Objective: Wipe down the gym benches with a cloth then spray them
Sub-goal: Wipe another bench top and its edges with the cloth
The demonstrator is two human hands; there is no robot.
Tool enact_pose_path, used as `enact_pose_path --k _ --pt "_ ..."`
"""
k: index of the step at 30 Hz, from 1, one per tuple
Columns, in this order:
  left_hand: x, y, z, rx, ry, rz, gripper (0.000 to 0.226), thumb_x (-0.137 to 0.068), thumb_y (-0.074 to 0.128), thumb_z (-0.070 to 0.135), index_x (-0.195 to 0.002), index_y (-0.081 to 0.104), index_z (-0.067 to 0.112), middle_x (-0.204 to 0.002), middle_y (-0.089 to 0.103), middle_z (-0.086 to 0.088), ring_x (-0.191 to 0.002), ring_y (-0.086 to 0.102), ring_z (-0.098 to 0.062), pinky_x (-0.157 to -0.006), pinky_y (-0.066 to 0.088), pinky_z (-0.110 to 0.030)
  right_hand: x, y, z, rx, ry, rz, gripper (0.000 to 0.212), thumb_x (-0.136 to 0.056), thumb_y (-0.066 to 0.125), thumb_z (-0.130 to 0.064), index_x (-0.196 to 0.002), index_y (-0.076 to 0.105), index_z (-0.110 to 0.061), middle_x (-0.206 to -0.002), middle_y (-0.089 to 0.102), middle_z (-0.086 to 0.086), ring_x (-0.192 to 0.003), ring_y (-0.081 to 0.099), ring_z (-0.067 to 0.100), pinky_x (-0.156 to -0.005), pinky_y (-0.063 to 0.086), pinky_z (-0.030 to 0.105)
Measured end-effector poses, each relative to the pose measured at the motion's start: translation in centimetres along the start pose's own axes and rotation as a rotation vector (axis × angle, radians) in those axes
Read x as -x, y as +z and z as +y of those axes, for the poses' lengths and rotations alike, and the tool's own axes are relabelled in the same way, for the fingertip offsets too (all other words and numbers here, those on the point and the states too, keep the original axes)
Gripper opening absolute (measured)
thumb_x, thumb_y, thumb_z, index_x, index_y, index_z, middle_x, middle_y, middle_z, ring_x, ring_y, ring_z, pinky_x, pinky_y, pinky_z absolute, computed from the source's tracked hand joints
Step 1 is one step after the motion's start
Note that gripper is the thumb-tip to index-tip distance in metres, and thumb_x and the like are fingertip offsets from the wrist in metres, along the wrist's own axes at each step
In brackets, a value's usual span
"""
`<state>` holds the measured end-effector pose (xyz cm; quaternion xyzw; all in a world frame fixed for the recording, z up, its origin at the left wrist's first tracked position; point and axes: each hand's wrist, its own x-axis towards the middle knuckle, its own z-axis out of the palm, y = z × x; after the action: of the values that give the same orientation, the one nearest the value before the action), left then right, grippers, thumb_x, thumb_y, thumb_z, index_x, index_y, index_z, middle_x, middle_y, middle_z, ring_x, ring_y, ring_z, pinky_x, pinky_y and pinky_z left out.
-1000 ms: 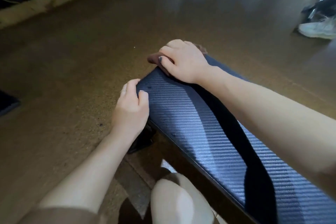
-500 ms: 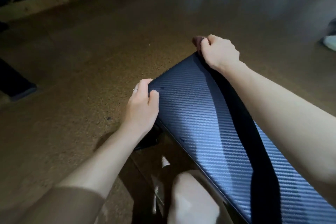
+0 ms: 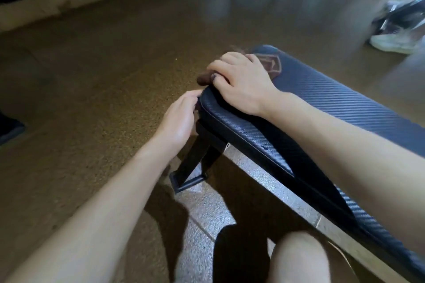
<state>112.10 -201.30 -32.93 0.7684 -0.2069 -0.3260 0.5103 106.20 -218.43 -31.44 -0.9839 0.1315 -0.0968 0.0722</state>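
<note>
Knee: a bare knee (image 3: 301, 259) sits at 6 o'clock, nearest the camera, with a dark shadow on the pale tiled strip just left of it
Left forearm: runs from 7 o'clock up toward the centre, bare
Right forearm: comes in from 3 o'clock, lying over the pad and casting a dark shadow band along it
Bench leg: a black metal support (image 3: 195, 163) drops from under the near corner of the pad to a flat foot on the floor, just below the left wrist
Left hand: the left hand (image 3: 178, 119) is at the centre, beside the end edge of the pad; its fingers are fairly straight and close together, the tips touching the pad's corner edge; it holds nothing that can be seen
Gym bench: the gym bench pad (image 3: 345, 108), dark blue with a carbon-weave texture, stretches from the centre out to 4 o'clock; a reddish emblem (image 3: 272, 65) is printed near its far corner
Right hand: the right hand (image 3: 241, 78) lies palm down on the end of the pad at about 12 o'clock of centre, fingers curled over the cloth and pressing it to the pad
Cloth: the brown cloth (image 3: 204, 78) is bunched under the right fingers, a lump showing at the pad's end edge, just above the left fingertips
Floor: brown speckled floor (image 3: 92, 76) spreads from 9 to 12 o'clock
Far right: a pale sneaker (image 3: 393, 41) at 2 o'clock, blurred
</note>
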Motion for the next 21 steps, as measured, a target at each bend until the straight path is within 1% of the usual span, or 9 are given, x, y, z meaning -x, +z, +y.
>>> enact_pose_path --k 2,3,6,8,10,12,15,18,21 --pt "0.7 -1.3 -0.2 0.011 0.006 -0.026 0.036 -0.11 0.036 0.029 -0.132 0.064 0.028 -0.134 0.064 0.007 -0.126 0.057 -0.008 -0.107 0.043 -0.032 2.3 -0.1 -1.6 -0.036 -0.036 0.003 0.042 -0.102 0.035 -0.038 -0.135 0.059 -0.03 -0.137 0.058 -0.007 -0.136 0.045 0.016 -0.118 0.031 0.053" --pt "0.8 -1.5 -0.2 -0.012 0.027 -0.032 0.033 -0.109 0.039 0.024 -0.126 0.066 0.029 -0.128 0.067 0.006 -0.122 0.06 -0.008 -0.105 0.045 -0.032 3.6 -0.3 -2.0 -0.054 -0.053 0.011 0.043 -0.103 0.037 -0.038 -0.14 0.057 -0.03 -0.143 0.056 -0.007 -0.139 0.042 0.016 -0.119 0.031 0.054" --pt "0.8 -1.5 -0.4 -0.022 0.098 -0.036 0.033 -0.104 0.048 0.009 -0.12 0.068 0.029 -0.108 0.069 0.015 -0.094 0.062 0.014 -0.073 0.046 -0.011 8.2 -0.7 -3.0 -0.056 -0.11 0.004 0.047 -0.103 0.043 -0.033 -0.149 0.051 -0.03 -0.155 0.047 -0.004 -0.149 0.034 0.019 -0.119 0.031 0.055" --pt "0.7 -1.5 -0.5 -0.042 0.121 -0.036 0.044 -0.101 0.048 -0.001 -0.127 0.066 0.031 -0.105 0.064 0.027 -0.088 0.058 0.023 -0.068 0.042 -0.003 11.9 -1.1 -3.3 0.057 -0.167 -0.034 0.05 -0.1 0.051 -0.027 -0.15 0.049 -0.031 -0.162 0.039 -0.001 -0.153 0.029 0.024 -0.12 0.029 0.056" --pt "0.6 -1.5 -0.7 -0.074 0.131 -0.032 0.055 -0.099 0.045 -0.007 -0.135 0.062 0.03 -0.11 0.059 0.031 -0.1 0.055 0.018 -0.078 0.038 -0.005 16.0 -1.5 -2.9 0.216 -0.228 -0.062 0.059 -0.092 0.065 -0.019 -0.148 0.049 -0.03 -0.167 0.032 0.004 -0.155 0.027 0.03 -0.118 0.032 0.06" --pt "0.5 -1.4 -0.9 -0.095 0.142 -0.03 0.059 -0.099 0.044 -0.01 -0.141 0.059 0.029 -0.122 0.056 0.025 -0.112 0.051 0.009 -0.091 0.037 -0.01 19.0 -1.6 -2.2 0.298 -0.25 -0.078 0.068 -0.085 0.074 -0.013 -0.147 0.05 -0.029 -0.168 0.029 0.006 -0.155 0.027 0.033 -0.115 0.035 0.064" --pt "0.5 -1.5 -1.2 -0.12 0.179 -0.053 0.062 -0.1 0.042 -0.011 -0.146 0.054 0.028 -0.14 0.054 0.017 -0.124 0.045 0.004 -0.102 0.036 -0.019 18.9 -1.7 -2.1 0.325 -0.27 -0.086 0.066 -0.082 0.075 -0.009 -0.144 0.057 -0.024 -0.166 0.032 0.01 -0.154 0.028 0.037 -0.116 0.034 0.063" --pt "0.5 -1.8 -1.0 -0.138 0.187 -0.081 0.058 -0.102 0.04 -0.004 -0.146 0.055 0.031 -0.141 0.055 0.016 -0.129 0.045 0.001 -0.1 0.037 -0.018 14.2 -1.2 -4.3 0.351 -0.308 -0.072 0.057 -0.086 0.064 -0.012 -0.142 0.06 -0.02 -0.165 0.034 0.013 -0.154 0.025 0.038 -0.119 0.03 0.061" --pt "1.0 -1.9 -0.9 0.139 0.054 -0.079 0.043 -0.105 0.037 0.009 -0.128 0.066 0.031 -0.13 0.066 0.008 -0.125 0.058 -0.008 -0.109 0.044 -0.032 9.2 -0.4 -6.7 0.354 -0.298 -0.058 0.051 -0.09 0.064 -0.019 -0.141 0.061 -0.018 -0.163 0.035 0.012 -0.154 0.024 0.036 -0.118 0.031 0.058"
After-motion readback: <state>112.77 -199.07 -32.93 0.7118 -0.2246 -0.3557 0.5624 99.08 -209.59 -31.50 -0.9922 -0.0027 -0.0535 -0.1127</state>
